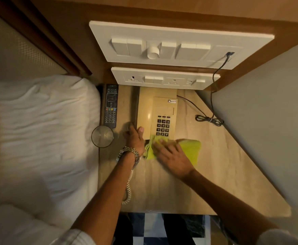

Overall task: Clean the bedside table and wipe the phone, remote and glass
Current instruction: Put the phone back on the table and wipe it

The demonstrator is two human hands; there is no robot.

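Note:
A beige desk phone with a dark keypad stands at the back of the bedside table. My left hand, with a metal watch on its wrist, grips the near end of the phone's handset at the phone's left side. My right hand lies flat on a yellow-green cloth, pressing it against the table at the phone's front edge. A black remote lies along the table's left edge. An empty glass stands just in front of the remote.
A coiled handset cord trails toward the table's front edge. A bundled black cable lies at the right rear and runs up to the white switch panels. A bed with white linen borders the left; a grey wall borders the right.

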